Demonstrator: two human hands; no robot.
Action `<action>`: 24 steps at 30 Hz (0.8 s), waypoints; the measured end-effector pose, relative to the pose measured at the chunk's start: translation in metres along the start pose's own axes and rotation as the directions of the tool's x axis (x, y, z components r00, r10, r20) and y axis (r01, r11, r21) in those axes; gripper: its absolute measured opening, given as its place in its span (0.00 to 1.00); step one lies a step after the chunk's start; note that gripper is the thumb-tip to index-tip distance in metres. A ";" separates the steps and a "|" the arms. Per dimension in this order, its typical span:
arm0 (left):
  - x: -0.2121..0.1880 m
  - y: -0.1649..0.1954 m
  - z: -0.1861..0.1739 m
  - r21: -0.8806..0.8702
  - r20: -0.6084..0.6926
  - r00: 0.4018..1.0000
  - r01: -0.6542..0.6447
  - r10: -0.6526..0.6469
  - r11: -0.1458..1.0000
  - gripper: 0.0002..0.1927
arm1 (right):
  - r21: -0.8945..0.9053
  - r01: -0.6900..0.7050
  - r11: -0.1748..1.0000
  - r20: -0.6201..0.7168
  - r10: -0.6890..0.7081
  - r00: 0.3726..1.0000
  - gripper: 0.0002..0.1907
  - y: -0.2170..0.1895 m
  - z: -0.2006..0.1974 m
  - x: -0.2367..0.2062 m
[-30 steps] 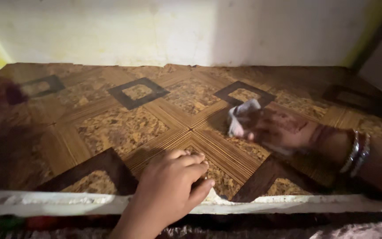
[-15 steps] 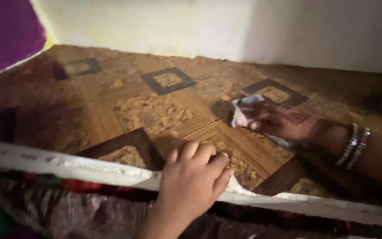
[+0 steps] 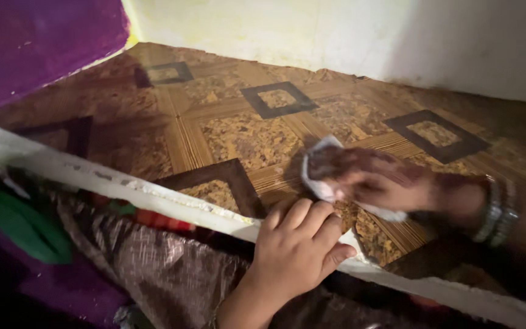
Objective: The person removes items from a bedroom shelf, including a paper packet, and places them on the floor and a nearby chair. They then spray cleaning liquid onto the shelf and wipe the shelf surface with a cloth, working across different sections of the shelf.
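Seen from the head camera, a small crumpled white cloth [image 3: 322, 173] was pressed flat against a brown patterned vinyl shelf lining with dark square motifs [image 3: 245, 137] by the right hand [image 3: 375, 183], its fingers closed over the cloth and blurred by motion. The cloth lay near the front edge of the shelf, right of centre, closer to the edge than it had been a second before, when it was worked farther back beside a dark square. The left hand [image 3: 299, 250] was curled over the chipped white front edge of the shelf [image 3: 153, 192], gripping nothing else, much as it had been a second earlier. Silver bangles [image 3: 499, 210] were worn on the right wrist. Below the edge, brown shiny fabric [image 3: 153, 262] and a green object [image 3: 22, 225] were seen; a purple wall [image 3: 38, 49] had come into view at the left.
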State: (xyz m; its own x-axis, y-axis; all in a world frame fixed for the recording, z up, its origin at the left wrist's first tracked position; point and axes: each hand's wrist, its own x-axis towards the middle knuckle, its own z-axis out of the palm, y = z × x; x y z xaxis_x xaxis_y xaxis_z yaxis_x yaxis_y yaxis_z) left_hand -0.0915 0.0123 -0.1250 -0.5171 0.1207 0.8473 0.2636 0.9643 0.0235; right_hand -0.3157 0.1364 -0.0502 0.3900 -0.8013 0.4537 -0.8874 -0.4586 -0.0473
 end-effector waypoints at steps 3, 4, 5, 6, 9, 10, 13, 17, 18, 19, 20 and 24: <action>-0.019 0.000 0.015 0.111 -0.124 0.992 0.041 -0.027 0.993 0.23 | 0.157 -0.382 0.911 0.227 0.343 0.912 0.22 0.011 0.002 0.005; -0.025 -0.002 0.019 0.145 -0.167 0.986 0.016 0.008 0.989 0.23 | 0.106 -0.311 0.944 0.194 0.288 0.938 0.21 0.009 0.001 0.000; -0.030 -0.007 0.023 0.178 -0.208 0.977 -0.012 0.049 0.984 0.24 | 0.050 -0.242 0.969 0.161 0.231 0.960 0.20 0.006 -0.002 -0.006; -0.035 -0.010 0.025 0.211 -0.250 0.964 -0.042 0.095 0.977 0.25 | -0.014 -0.172 0.985 0.129 0.173 0.976 0.20 0.003 -0.005 -0.013; -0.050 -0.014 0.025 0.167 -0.213 0.973 -0.051 0.086 0.985 0.21 | 0.115 -0.157 0.981 0.061 0.151 0.987 0.14 -0.003 -0.007 -0.028; -0.052 -0.015 0.025 0.142 -0.196 0.978 -0.047 0.074 0.989 0.20 | 0.081 -0.149 0.986 0.112 0.139 0.984 0.14 -0.002 -0.005 -0.029; -0.054 -0.013 0.021 0.071 -0.178 0.984 -0.020 0.033 0.997 0.19 | 0.007 -0.142 0.990 0.213 0.138 0.967 0.14 0.014 0.006 -0.017; -0.052 -0.007 0.019 0.058 -0.255 0.967 0.018 -0.003 0.998 0.18 | 0.012 -0.454 0.891 0.306 0.429 0.850 0.19 0.052 0.022 0.031; -0.052 -0.005 0.019 0.048 -0.266 0.964 0.033 -0.019 0.998 0.17 | 0.016 -0.600 0.800 0.363 0.555 0.749 0.22 0.060 0.022 0.041; -0.052 -0.004 0.018 0.065 -0.270 0.963 0.038 -0.019 0.997 0.16 | 0.018 -0.478 0.878 0.299 0.451 0.841 0.17 0.066 0.021 0.052; -0.052 -0.003 0.017 0.085 -0.274 0.962 0.042 -0.017 0.996 0.15 | 0.012 -0.344 0.939 0.232 0.333 0.914 0.12 0.070 0.023 0.063; -0.053 -0.002 0.012 0.007 -0.258 0.964 0.062 -0.059 0.998 0.15 | -0.145 -0.534 0.833 0.264 0.553 0.790 0.18 0.047 0.024 0.072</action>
State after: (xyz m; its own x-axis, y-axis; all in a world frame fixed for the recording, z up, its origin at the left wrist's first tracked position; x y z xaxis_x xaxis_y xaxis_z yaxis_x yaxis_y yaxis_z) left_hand -0.0745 0.0071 -0.1760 -0.3037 -0.0010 0.9528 0.2252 0.9716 0.0728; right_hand -0.3230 0.0480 -0.0409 -0.1176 -0.9882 0.0977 -0.9830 0.1019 -0.1526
